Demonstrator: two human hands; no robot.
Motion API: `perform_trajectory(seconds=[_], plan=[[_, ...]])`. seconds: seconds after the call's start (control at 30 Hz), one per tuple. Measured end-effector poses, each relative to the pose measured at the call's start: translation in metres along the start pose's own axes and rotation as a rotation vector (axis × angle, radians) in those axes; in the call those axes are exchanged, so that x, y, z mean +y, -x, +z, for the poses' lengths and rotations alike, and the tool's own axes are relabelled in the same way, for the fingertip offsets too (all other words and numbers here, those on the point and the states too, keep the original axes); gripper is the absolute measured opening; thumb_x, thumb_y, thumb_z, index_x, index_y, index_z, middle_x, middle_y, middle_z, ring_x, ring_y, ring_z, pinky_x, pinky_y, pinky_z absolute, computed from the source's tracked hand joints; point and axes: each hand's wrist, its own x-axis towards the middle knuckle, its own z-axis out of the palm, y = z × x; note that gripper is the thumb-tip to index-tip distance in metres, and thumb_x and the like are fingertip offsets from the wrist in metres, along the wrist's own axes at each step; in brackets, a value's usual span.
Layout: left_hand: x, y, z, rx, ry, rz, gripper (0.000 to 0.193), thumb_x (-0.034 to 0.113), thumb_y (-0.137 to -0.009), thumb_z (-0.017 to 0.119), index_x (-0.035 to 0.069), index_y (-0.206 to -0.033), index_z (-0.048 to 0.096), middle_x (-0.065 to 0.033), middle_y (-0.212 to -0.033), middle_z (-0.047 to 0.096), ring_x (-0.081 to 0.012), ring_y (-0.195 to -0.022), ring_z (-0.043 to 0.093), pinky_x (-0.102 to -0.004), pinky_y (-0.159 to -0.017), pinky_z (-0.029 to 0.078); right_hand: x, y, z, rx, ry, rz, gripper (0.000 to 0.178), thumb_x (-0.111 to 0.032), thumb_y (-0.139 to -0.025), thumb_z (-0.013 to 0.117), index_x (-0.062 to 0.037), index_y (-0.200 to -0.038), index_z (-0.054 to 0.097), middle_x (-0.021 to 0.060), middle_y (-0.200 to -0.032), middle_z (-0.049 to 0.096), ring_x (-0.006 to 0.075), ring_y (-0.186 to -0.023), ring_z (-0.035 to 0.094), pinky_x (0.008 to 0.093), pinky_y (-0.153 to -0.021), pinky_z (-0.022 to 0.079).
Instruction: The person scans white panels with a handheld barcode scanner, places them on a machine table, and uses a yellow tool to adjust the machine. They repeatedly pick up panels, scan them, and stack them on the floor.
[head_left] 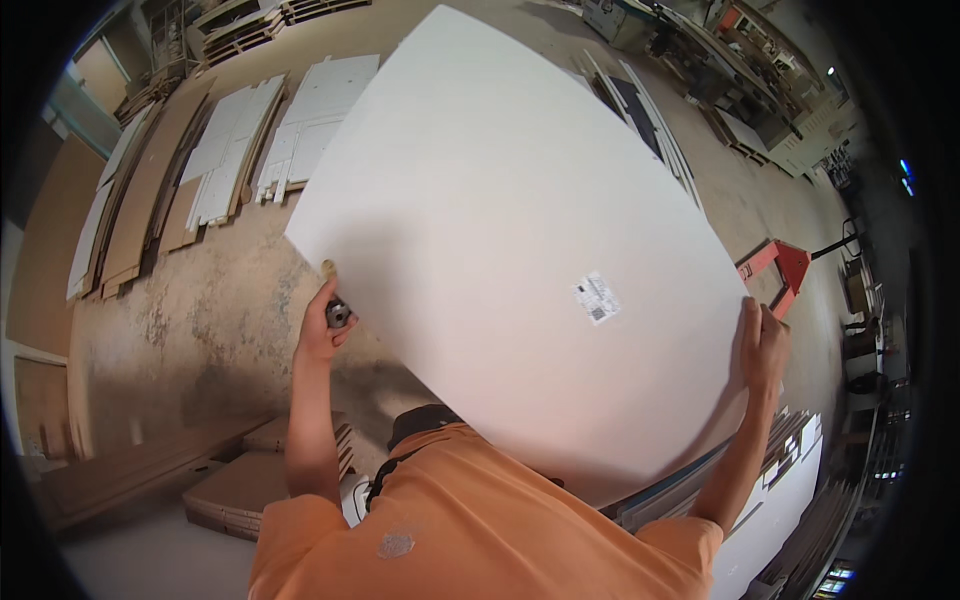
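A large white panel fills the middle of the head view, tilted, with a small printed label stuck on its face. My right hand is closed on the panel's right edge, fingers folded over the rim. Beside the panel's left edge, my left hand is closed around a small tool with a dark round metal end. A yellowish tip shows above that hand; I cannot make out whether it belongs to the tool. The panel's underside is hidden.
Stacks of white and brown boards lie on the floor at far left. A red pallet jack stands beyond my right hand. Brown boards are stacked near left, and more white panels near right. Machinery stands far right.
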Motion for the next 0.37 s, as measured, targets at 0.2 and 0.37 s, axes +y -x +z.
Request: perform_trajectory(seconds=[0.2,0.37], plan=[[0.065,0.000,-0.158,0.441,0.160,0.015,0.046,0.053,-0.100,0.051,0.009,-0.101,0.064,-0.0077,-0.062,0.062,-0.0061,-0.031,0.034,-0.0196,-0.028,0.020,-0.250,-0.180,0.112,-0.058,-0.215,-0.382,0.051,-0.038,-0.100,0.058,0.0033,-0.070,0.057,0.0234,-0.058,0.048,0.0374,-0.050,0.043,0.0425,-0.051,0.039],[0.074,0.006,-0.241,0.634,0.389,0.078,0.054,0.058,-0.097,0.054,0.007,-0.113,0.062,-0.0087,-0.062,0.062,-0.0085,-0.030,0.035,-0.0188,-0.028,0.022,-0.412,-0.249,0.177,-0.126,-0.304,-0.608,0.051,-0.039,-0.100,0.058,0.0019,-0.070,0.059,0.0223,-0.056,0.048,0.0377,-0.048,0.046,0.0426,-0.049,0.039]])
